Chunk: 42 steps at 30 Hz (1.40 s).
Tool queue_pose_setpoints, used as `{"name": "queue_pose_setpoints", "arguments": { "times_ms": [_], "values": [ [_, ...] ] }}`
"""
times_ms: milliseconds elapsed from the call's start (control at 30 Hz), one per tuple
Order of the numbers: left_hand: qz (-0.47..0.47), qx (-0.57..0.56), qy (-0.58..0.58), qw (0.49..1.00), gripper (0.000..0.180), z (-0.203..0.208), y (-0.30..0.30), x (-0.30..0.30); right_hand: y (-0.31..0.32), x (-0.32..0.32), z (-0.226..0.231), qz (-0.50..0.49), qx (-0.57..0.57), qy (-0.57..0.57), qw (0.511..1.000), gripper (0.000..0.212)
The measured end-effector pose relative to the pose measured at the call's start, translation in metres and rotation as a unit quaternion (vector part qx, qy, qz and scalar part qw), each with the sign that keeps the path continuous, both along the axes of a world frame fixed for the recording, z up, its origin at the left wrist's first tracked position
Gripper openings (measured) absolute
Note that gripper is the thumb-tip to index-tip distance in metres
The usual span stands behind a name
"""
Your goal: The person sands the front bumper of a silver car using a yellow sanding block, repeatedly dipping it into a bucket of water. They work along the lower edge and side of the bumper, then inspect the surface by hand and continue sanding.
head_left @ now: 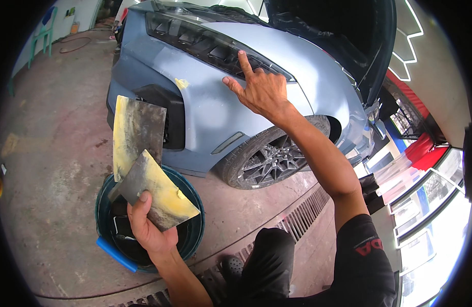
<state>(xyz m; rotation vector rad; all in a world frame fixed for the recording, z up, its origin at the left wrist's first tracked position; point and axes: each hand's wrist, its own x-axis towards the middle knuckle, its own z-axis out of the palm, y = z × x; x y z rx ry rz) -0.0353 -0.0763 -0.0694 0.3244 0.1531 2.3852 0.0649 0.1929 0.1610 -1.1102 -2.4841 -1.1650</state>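
My left hand grips two flat putty spreaders, its thumb pressed on the nearer plate. Behind that plate the farther one stands up; both are dark grey with yellow putty along an edge, and a small lump sits on the nearer one. Fingers under the plates are hidden. My right hand holds nothing. Its index finger and thumb stretch out over the headlight of a blue-grey car, while the other fingers curl in. A yellow putty patch marks the bumper below the headlight.
A dark bucket with a blue handle grip stands below my left hand. The front wheel is under my right forearm, and the hood is raised. A floor grate crosses near my knee. A green chair stands far left.
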Motion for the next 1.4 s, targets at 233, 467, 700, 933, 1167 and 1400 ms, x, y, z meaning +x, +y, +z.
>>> {"name": "queue_pose_setpoints", "arguments": {
  "times_ms": [233,467,700,933,1167,1400],
  "values": [
    [0.004,-0.012,-0.005,1.000,0.043,-0.003,0.004,-0.005,0.001,-0.007,-0.025,0.032,0.050,-0.073,0.996,0.091],
    [-0.001,-0.021,-0.012,1.000,0.045,-0.005,0.006,-0.005,0.006,-0.006,-0.023,0.019,0.060,-0.058,0.996,0.095],
    [0.003,-0.022,-0.006,1.000,0.045,-0.007,0.004,-0.007,0.005,-0.006,-0.007,0.007,0.069,-0.018,0.997,0.088],
    [-0.007,0.000,-0.014,1.000,0.044,-0.007,0.003,-0.005,0.011,0.004,-0.008,0.040,0.081,-0.015,0.996,0.083],
    [-0.001,-0.015,-0.015,1.000,0.043,-0.010,0.004,-0.004,0.014,0.013,-0.018,0.031,0.071,0.057,0.995,0.085],
    [-0.002,-0.026,-0.019,0.999,0.042,-0.016,0.007,-0.004,0.008,-0.001,-0.004,0.037,0.036,0.093,0.994,0.081]
  ]
}}
